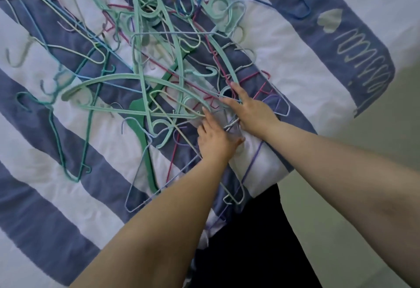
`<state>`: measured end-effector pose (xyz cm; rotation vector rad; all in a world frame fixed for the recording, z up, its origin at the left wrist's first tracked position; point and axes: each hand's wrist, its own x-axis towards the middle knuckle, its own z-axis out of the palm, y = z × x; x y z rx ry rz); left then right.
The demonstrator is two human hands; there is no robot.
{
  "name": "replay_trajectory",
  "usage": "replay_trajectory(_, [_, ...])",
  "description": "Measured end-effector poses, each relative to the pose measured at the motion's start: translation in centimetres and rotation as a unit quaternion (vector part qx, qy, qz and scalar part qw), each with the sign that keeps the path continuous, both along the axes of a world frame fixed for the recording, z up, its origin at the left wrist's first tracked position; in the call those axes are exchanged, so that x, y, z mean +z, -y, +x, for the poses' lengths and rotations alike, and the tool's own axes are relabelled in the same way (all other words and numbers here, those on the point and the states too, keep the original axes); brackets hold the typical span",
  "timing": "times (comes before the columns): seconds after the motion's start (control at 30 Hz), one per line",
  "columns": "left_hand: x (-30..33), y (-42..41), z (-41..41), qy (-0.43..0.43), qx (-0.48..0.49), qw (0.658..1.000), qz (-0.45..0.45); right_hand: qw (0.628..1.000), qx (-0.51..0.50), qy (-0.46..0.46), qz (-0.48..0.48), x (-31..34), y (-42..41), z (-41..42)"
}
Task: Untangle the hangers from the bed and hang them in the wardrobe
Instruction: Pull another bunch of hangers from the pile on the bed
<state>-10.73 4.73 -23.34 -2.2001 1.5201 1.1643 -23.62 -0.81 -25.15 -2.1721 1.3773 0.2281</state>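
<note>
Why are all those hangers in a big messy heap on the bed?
Yes, that looks odd: the hangers lie tangled and hooked through each other across the striped bedcover, not hung up. The left hand and right hand are working at the pile's near edge.

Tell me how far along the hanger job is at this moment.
Early, by the look of it. Done: nothing visible; no wardrobe is in view. In hand: both the left hand and right hand are in the near edge of the hanger pile; what each grips is unclear. Left: the whole tangle still lies on the striped bed.
</note>
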Motion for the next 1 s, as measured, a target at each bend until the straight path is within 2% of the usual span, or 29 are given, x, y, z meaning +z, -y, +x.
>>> replay_trajectory(0.07, [-0.6,1.8,-0.4,0.037,0.008,0.999,0.005,0.998,-0.059,-0.026,-0.022,0.0,-1.2,0.2])
replay_trajectory(0.13, [-0.9,3.6,-0.4,0.042,0.018,0.999,0.018,0.98,-0.194,-0.041,-0.021,0.3,-2.1,0.0])
replay_trajectory(0.23, [-1.1,4.0,-0.1,0.055,0.02,0.998,0.002,0.921,-0.385,0.04,-0.053,0.7,-3.3,-0.8])
replay_trajectory(0.33, [-0.6,2.4,0.3,0.065,0.012,0.996,-0.065,0.837,-0.533,0.078,-0.097,0.9,-4.7,-1.7])
replay_trajectory(0.37, [-0.4,2.0,0.2,0.058,-0.001,0.994,-0.09,0.8,-0.592,0.069,-0.07,1.2,-4.9,-2.1])
replay_trajectory(0.43, [-0.1,1.9,0.2,0.036,-0.033,0.988,-0.145,0.712,-0.696,0.073,0.059,1.0,-4.9,-2.8])
replay_trajectory(0.47, [-0.1,2.1,0.0,0.021,-0.04,0.986,-0.162,0.678,-0.717,0.095,0.131,0.8,-4.8,-3.1])
replay_trajectory(0.5, [-0.1,2.5,-0.4,0.005,-0.044,0.985,-0.166,0.664,-0.716,0.123,0.177,0.5,-4.6,-3.2])
replay_trajectory(0.57, [-0.3,3.6,-1.7,-0.019,-0.057,0.987,-0.146,0.632,-0.714,0.207,0.221,0.2,-3.9,-3.2])
replay_trajectory(0.67, [-0.5,5.8,-3.5,-0.032,-0.044,0.995,-0.088,0.542,-0.715,0.332,0.291,0.4,-3.0,-2.5])
replay_trajectory(0.8, [-1.0,6.7,-4.2,0.014,-0.028,0.998,-0.055,0.478,-0.712,0.373,0.355,0.5,-2.7,-2.6])
replay_trajectory(0.9, [-1.1,6.4,-5.0,0.016,0.052,0.998,-0.036,0.465,-0.706,0.378,0.378,0.4,-2.7,-2.7])
replay_trajectory(1.0, [-1.1,7.0,-5.1,0.01,0.073,0.997,0.019,0.478,-0.7,0.372,0.379,0.5,-2.8,-2.5])
